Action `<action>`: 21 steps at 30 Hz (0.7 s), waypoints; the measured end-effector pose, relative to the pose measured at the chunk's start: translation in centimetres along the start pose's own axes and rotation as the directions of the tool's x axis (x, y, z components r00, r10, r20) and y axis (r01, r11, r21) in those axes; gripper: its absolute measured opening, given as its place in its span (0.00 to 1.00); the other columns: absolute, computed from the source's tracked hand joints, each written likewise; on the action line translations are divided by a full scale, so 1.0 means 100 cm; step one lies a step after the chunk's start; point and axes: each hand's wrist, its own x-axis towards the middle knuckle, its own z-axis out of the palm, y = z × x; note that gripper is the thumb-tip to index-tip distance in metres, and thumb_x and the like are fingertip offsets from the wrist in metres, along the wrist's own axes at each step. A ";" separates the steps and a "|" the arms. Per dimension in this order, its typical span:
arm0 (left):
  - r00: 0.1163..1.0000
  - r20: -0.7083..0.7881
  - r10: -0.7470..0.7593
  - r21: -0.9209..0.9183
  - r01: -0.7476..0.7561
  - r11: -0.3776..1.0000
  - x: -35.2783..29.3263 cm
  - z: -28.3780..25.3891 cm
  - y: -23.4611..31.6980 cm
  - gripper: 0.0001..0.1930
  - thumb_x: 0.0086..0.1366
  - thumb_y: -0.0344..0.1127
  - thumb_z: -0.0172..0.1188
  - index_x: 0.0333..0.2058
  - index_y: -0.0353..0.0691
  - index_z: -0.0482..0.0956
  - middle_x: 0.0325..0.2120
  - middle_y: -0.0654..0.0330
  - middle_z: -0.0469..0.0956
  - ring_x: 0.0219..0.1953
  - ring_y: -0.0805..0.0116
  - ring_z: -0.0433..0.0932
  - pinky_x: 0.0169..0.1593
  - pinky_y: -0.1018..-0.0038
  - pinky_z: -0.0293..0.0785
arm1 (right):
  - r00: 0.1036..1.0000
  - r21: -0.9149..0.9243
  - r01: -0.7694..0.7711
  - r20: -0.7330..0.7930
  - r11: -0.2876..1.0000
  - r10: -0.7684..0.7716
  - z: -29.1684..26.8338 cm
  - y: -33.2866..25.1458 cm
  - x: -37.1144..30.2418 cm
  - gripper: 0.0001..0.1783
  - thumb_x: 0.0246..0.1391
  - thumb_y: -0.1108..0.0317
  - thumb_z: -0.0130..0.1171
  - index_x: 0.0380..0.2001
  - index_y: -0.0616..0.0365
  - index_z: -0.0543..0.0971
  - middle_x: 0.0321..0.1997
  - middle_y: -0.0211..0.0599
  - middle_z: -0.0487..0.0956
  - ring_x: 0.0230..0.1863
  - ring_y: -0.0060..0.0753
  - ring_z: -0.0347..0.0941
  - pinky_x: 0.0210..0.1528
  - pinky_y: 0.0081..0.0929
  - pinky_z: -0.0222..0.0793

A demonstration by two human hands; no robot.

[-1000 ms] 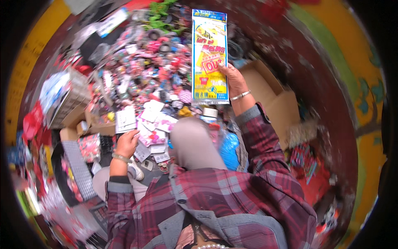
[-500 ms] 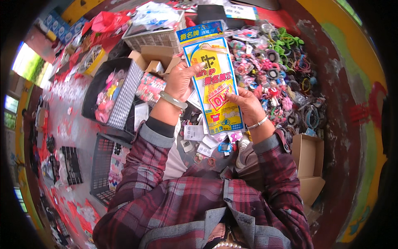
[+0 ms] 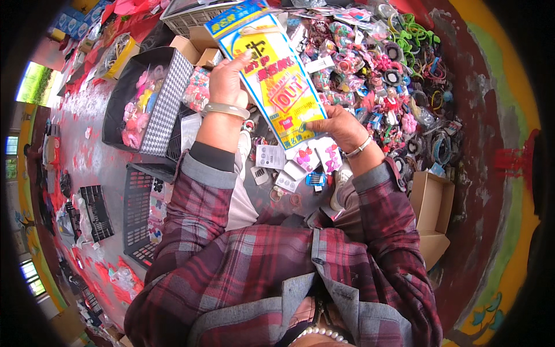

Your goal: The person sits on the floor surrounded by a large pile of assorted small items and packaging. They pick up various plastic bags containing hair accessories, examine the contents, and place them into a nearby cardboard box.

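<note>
Both of my hands hold a flat, yellow and white printed packet (image 3: 272,81) with a blue header, tilted with its top to the left. My left hand (image 3: 229,81) grips its left edge, thumb on the front and the other fingers behind. Near the lower right corner, my right hand (image 3: 341,128) pinches it between thumb and fingers. Below the packet, several small cards (image 3: 270,156) and pink butterfly-shaped pieces (image 3: 332,159) lie on the floor between my legs.
A heap of hair ties and small trinkets (image 3: 393,87) spreads to the right. At left stand a checked box (image 3: 167,98) with pink plush pieces and a dark plastic crate (image 3: 137,214). An open cardboard box (image 3: 433,202) sits by my right arm; a pale crate (image 3: 188,20) is farther off.
The packet has shifted left and away from me and leans further left. My left hand has moved left and farther up with it; both hands keep their hold.
</note>
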 end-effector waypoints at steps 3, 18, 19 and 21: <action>0.999 0.043 -0.018 -0.045 0.020 0.999 0.005 -0.005 -0.003 0.12 0.56 0.27 0.56 0.40 0.32 0.70 0.37 0.52 0.76 0.37 0.63 0.77 0.42 0.66 0.74 | 0.999 0.079 0.006 -0.043 0.997 -0.003 -0.004 0.001 0.000 0.11 0.44 0.75 0.61 0.34 0.64 0.77 0.32 0.36 0.79 0.31 0.26 0.76 0.35 0.20 0.71; 0.914 0.325 -0.242 0.253 0.162 0.954 -0.025 0.026 -0.039 0.16 0.53 0.24 0.58 0.43 0.34 0.71 0.39 0.57 0.76 0.40 0.67 0.75 0.45 0.72 0.71 | 0.981 0.270 0.171 -0.136 0.947 -0.138 -0.005 -0.005 -0.006 0.14 0.46 0.74 0.59 0.39 0.66 0.75 0.37 0.37 0.78 0.37 0.28 0.74 0.44 0.24 0.68; 0.915 0.311 -0.258 0.246 0.185 0.951 -0.025 0.027 -0.041 0.16 0.53 0.25 0.58 0.42 0.35 0.71 0.38 0.58 0.76 0.40 0.68 0.75 0.45 0.72 0.70 | 0.975 0.269 0.186 -0.167 0.945 -0.145 -0.006 -0.004 -0.005 0.13 0.47 0.74 0.58 0.38 0.66 0.75 0.37 0.36 0.78 0.36 0.28 0.74 0.43 0.24 0.68; 0.913 0.287 -0.291 0.233 0.228 0.945 -0.024 0.031 -0.046 0.15 0.53 0.26 0.60 0.41 0.37 0.72 0.38 0.60 0.76 0.41 0.69 0.74 0.44 0.74 0.69 | 0.889 0.012 0.380 -0.279 0.925 -0.362 -0.006 -0.005 -0.005 0.12 0.48 0.74 0.56 0.38 0.64 0.76 0.35 0.34 0.78 0.35 0.27 0.74 0.40 0.23 0.68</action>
